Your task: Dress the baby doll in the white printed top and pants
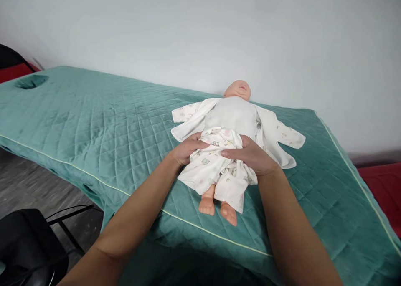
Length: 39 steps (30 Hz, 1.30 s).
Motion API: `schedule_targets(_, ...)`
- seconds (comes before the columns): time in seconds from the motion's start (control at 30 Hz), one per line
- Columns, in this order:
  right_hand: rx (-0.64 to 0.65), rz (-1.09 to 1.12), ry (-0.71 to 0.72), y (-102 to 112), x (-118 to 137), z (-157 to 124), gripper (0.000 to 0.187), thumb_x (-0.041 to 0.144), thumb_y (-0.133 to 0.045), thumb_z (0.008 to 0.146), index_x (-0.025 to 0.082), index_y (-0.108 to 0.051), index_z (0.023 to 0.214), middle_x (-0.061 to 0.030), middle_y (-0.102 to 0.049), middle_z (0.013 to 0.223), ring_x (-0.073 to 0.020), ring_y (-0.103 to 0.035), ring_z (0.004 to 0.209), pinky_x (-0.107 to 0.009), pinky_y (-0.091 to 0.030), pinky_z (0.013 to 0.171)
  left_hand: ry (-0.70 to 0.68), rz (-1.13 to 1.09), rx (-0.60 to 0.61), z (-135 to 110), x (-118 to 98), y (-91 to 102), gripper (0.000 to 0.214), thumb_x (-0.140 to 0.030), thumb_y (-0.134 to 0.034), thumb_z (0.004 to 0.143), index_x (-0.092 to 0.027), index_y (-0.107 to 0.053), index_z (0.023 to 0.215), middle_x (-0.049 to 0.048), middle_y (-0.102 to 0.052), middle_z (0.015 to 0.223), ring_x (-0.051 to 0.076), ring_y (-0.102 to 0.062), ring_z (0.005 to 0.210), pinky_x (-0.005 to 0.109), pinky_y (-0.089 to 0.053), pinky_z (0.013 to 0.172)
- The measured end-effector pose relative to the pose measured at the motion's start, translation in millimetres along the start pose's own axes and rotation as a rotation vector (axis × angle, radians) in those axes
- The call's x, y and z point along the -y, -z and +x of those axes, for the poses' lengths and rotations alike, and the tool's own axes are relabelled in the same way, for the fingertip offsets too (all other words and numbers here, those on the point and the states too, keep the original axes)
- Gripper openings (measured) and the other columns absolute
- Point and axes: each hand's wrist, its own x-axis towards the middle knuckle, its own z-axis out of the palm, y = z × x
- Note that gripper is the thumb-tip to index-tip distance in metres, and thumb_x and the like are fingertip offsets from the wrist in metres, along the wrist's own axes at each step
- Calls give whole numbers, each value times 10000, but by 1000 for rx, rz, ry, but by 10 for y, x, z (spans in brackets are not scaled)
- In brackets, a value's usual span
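A baby doll (237, 89) lies on its back on the green quilted bed, head toward the wall and bare feet toward me. White patterned pants (205, 165) cover its legs, and both feet stick out of the leg openings. My left hand (188, 147) grips the waist of the pants at one side, thumb on top. On the other side my right hand (252, 154) is closed on the pants, its thumb across the front and its other fingers partly hidden. A white jacket (275, 131) is spread open beneath the doll, sleeves out to both sides, around its pale torso.
The green quilted bed (125, 123) stands along a plain wall (156, 35) and has a face hole (32, 82) at its far left. A black chair (31, 244) is at lower left. Red furniture (384, 190) shows at the right edge.
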Motion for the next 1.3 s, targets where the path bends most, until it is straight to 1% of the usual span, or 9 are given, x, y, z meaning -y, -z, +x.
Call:
schedule_targets(0.1, 40, -32, 6, 4, 14, 3, 442, 282, -863, 696, 183, -752, 1111, -41, -776, 894, -221, -729, 855, -341, -579, 764, 3, -11, 15, 7, 15, 14, 540, -316, -902, 511, -97, -732, 975, 115, -774, 827, 256, -734, 694, 306, -559, 643)
schedule_targets(0.3, 82, -89, 21, -5, 12, 23, 414, 301, -842, 733, 184, -748, 1119, -39, -773, 941, -222, -712, 950, -328, -559, 812, 8, -9, 25, 10, 45, 35, 581, -325, -890, 528, -105, -728, 1041, 137, -780, 919, 284, -740, 757, 315, -552, 642)
schedule_targets(0.47, 77, -134, 17, -58, 16, 24, 399, 342, -817, 758, 190, -744, 1119, -48, -762, 952, -221, -699, 928, -325, -549, 783, -74, -59, -88, -97, 44, -52, 512, -314, -881, 544, -108, -730, 989, 101, -768, 806, 231, -709, 658, 299, -537, 621)
schedule_targets(0.6, 73, -235, 64, -113, 61, 1, 338, 366, -760, 801, 198, -729, 1093, -47, -740, 1006, -222, -671, 970, -326, -528, 807, -125, -91, -241, -358, 104, -272, 437, -310, -838, 602, -118, -735, 980, 85, -760, 790, 230, -700, 658, 305, -520, 624)
schedule_targets(0.7, 65, -375, 108, -127, 91, -5, 241, 361, -746, 785, 196, -701, 955, -13, -702, 931, -196, -639, 898, -288, -491, 751, -160, -148, -389, -633, 189, -512, 386, -275, -799, 649, -143, -742, 1007, 57, -752, 800, 203, -679, 659, 285, -505, 621)
schedule_targets(0.8, 105, -558, 101, -123, 103, 7, 201, 345, -751, 742, 192, -641, 813, 23, -627, 794, -159, -573, 763, -250, -422, 647, -117, -186, -494, -899, 238, -760, 367, -242, -782, 685, -162, -740, 1041, 31, -721, 765, 160, -621, 608, 253, -468, 581)
schedule_targets(0.9, 162, -701, 85, -121, 99, 25, 193, 327, -744, 719, 193, -622, 784, 33, -605, 769, -154, -552, 752, -243, -389, 631, -61, -185, -578, -1112, 216, -995, 325, -261, -733, 775, -150, -729, 1081, 34, -703, 778, 138, -592, 610, 239, -455, 598)
schedule_targets(1.1, 275, -796, 37, -115, 73, 36, 158, 308, -725, 696, 194, -650, 775, 29, -650, 788, -162, -576, 778, -249, -386, 652, 7, -206, -615, -1419, 157, -1367, 382, -361, -683, 881, -150, -703, 1198, 91, -726, 998, 199, -662, 867, 251, -477, 700)
schedule_targets(1.3, 343, -848, 31, -109, 106, 22, 115, 281, -702, 673, 189, -665, 731, 25, -666, 749, -160, -584, 741, -253, -386, 637, 9, -346, -649, -1571, 325, -1523, 419, -380, -663, 907, -195, -675, 1282, 85, -729, 1100, 241, -667, 1031, 316, -508, 869)
